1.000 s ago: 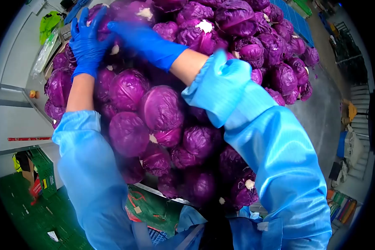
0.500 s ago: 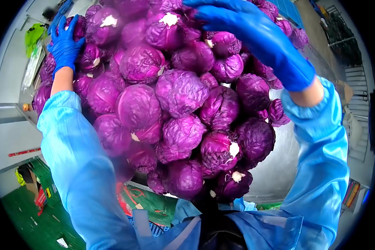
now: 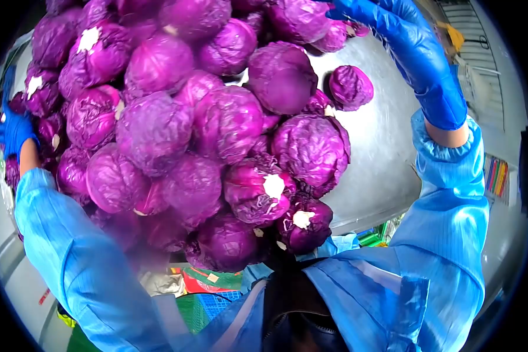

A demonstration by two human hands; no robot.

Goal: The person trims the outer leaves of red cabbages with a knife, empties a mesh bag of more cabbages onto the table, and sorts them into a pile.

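Note:
A large heap of red cabbages (image 3: 229, 123) lies in front of me, some with pale cut stems showing. My left hand (image 3: 16, 132), in a blue glove, rests at the heap's left edge with its fingers apart, against the cabbages there. At the upper right, my right hand (image 3: 393, 29), also blue-gloved, is open with its fingers stretched toward a cabbage (image 3: 299, 20) at the top of the heap. A small cabbage (image 3: 351, 88) sits apart on the metal table (image 3: 381, 152), below my right hand.
The metal table's front edge (image 3: 369, 220) runs to the right of the heap. Below the heap are a red and green box (image 3: 214, 280) and a blue crate (image 3: 217, 304). Colourful upright items (image 3: 496, 177) stand at the far right.
My view has turned and shifted, so the left hand sits nearer the left edge. Cabbages at the right have shifted leftward, baring more metal. My right hand is now higher and farther right.

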